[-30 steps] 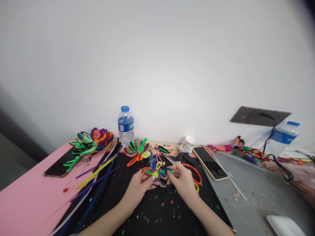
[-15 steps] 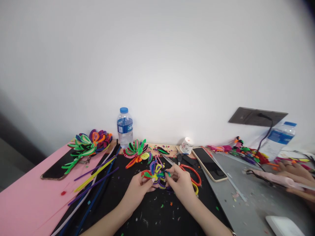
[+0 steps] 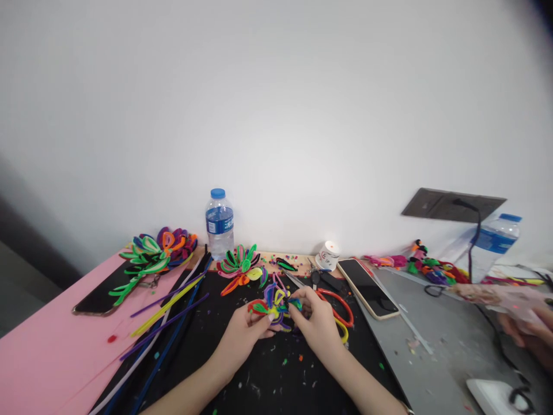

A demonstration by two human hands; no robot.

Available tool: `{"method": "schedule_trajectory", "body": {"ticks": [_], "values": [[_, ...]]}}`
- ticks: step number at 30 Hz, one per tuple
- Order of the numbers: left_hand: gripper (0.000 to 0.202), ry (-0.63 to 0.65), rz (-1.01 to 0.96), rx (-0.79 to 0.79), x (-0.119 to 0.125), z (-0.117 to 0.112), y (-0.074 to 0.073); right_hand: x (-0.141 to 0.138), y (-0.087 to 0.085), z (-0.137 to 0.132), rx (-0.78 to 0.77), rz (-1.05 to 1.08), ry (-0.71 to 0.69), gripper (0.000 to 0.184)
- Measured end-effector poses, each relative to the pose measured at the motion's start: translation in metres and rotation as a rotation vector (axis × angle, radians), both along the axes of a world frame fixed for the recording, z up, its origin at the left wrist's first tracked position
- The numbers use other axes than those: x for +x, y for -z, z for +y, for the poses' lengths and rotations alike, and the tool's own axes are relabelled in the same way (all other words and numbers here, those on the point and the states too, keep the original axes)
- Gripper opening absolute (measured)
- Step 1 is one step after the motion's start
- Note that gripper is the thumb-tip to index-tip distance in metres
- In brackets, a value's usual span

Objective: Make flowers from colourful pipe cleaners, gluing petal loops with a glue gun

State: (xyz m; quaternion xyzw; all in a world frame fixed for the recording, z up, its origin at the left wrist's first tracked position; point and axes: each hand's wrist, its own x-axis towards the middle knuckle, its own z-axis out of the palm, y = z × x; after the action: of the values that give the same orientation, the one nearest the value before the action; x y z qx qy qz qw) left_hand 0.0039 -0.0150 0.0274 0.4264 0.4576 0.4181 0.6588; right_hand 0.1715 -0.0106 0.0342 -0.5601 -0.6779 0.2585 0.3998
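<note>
Both my hands meet over a black mat (image 3: 268, 374) and grip a small pipe-cleaner flower (image 3: 274, 302) with purple, yellow, green and red loops. My left hand (image 3: 244, 331) holds its left side with the fingers curled round it. My right hand (image 3: 313, 320) pinches the right side of the flower, thumb and fingers pressed together. Just behind lies a finished flower (image 3: 242, 265) of green, pink and orange loops.
Long pipe cleaners (image 3: 168, 311) lie left of my hands. A larger flower bunch (image 3: 158, 251) and a phone (image 3: 97, 297) rest on a pink sheet (image 3: 38, 363). Water bottle (image 3: 219, 222), scissors (image 3: 332, 302), white tape roll (image 3: 328, 255), second phone (image 3: 367, 288). Another person's hand (image 3: 525, 323) works at far right.
My right hand's fingers have closed in tighter on the flower's right side. The other person's hands at the far right shifted and now hold a pale object.
</note>
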Motion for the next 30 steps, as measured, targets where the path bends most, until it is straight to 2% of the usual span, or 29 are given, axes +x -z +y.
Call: {"method": "schedule_trajectory", "body": {"ticks": [2,5,7,18,30], "values": [[0.035,0.007,-0.009,-0.006,0.0,-0.001,0.001,0.0,-0.002,0.0,0.007,-0.056,-0.024,0.005],[0.035,0.02,-0.01,-0.008,0.0,-0.001,0.002,0.0,-0.005,-0.001,0.031,-0.16,-0.091,0.022],[0.034,0.033,-0.008,-0.007,0.0,-0.002,0.002,-0.001,-0.005,-0.002,0.04,-0.204,-0.118,0.027],[0.033,0.09,-0.012,0.025,-0.001,-0.001,0.006,-0.001,0.004,-0.003,0.155,-0.353,-0.11,0.027],[0.029,0.075,-0.008,0.019,0.001,0.001,0.006,-0.004,0.005,-0.008,0.294,-0.488,-0.106,0.024]]}}
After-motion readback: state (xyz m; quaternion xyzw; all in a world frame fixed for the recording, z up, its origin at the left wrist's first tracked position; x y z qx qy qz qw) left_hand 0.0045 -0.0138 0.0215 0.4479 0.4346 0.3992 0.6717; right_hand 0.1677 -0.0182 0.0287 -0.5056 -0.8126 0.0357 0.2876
